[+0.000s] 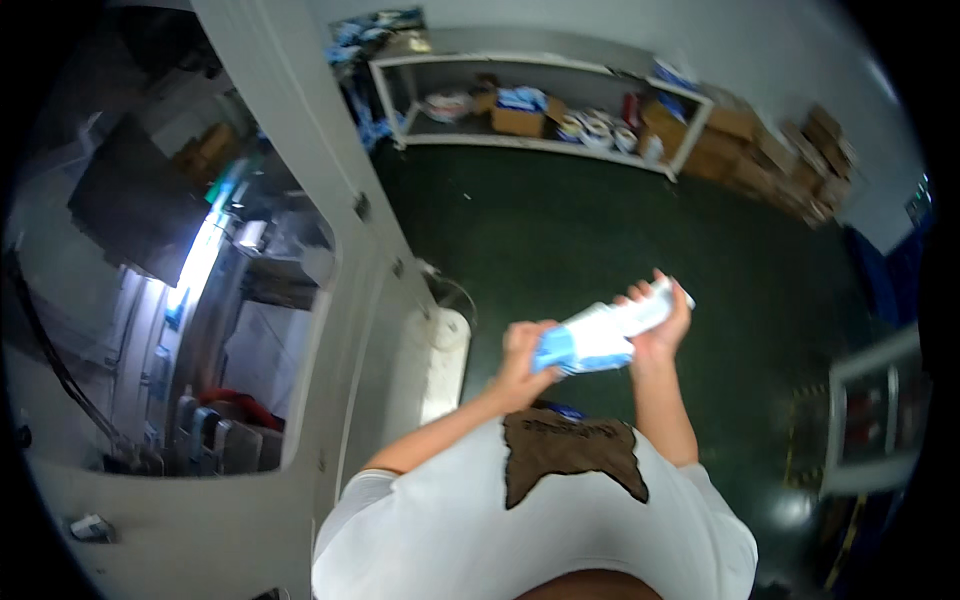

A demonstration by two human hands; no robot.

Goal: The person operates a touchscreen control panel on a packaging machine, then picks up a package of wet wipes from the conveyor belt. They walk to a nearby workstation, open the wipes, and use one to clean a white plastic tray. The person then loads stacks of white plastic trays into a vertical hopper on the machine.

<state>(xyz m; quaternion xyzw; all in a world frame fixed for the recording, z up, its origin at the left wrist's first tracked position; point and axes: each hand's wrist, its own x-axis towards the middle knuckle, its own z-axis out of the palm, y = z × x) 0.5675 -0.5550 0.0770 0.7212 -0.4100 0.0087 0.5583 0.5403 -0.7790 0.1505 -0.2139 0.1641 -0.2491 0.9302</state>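
Note:
In front of my body I hold a soft blue-and-white package (590, 345), slightly blurred. My left hand (519, 362) is closed round its blue end. At the other end my right hand (668, 320) grips a white, flat folded part (643, 311), thumb and fingers wrapped round its sides. Whether that white part belongs to the package or is a separate piece laid against it, I cannot tell. Both forearms reach forward over the green floor.
Close on my left stands a large pale machine (385, 330) with a window into its lit inside. A low shelf rack (540, 143) with boxes and rolls lines the far wall. Cardboard boxes (770, 155) are heaped beside it. A pale framed cabinet (880, 410) is at right.

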